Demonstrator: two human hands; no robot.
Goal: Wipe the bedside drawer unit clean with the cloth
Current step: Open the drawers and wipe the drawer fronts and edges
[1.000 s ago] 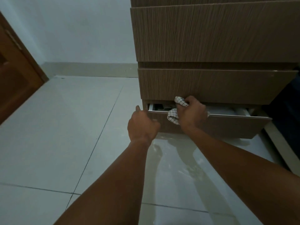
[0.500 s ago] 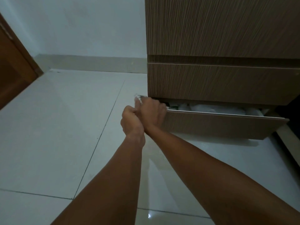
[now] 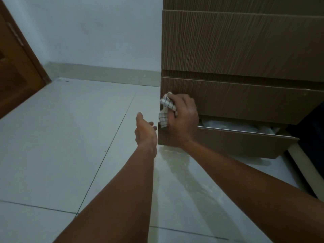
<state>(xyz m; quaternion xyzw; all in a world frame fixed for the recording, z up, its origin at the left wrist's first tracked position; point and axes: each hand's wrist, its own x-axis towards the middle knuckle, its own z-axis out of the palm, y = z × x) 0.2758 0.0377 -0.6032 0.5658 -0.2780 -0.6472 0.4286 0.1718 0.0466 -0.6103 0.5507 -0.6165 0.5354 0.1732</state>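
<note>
The brown wood-grain drawer unit [image 3: 242, 50] fills the upper right. Its bottom drawer [image 3: 245, 142] is pulled partly out, with pale contents showing inside. My right hand [image 3: 184, 118] is shut on a white checked cloth [image 3: 166, 109] and presses it against the left corner of the unit, where the middle drawer front meets the bottom drawer. My left hand [image 3: 145, 132] hovers just left of that corner, fingers loosely apart and holding nothing; whether its fingertips touch the drawer edge I cannot tell.
A pale tiled floor [image 3: 70, 146] spreads to the left and below, glossy in front of the unit. A brown wooden door [image 3: 15, 76] stands at the far left. A white wall with a skirting board [image 3: 105, 72] runs behind. A dark object [image 3: 313, 135] sits at the right edge.
My right hand has lifted from the bottom drawer's top edge to the unit's left corner, and the cloth shows again. My left hand has opened and drawn slightly away to the left.
</note>
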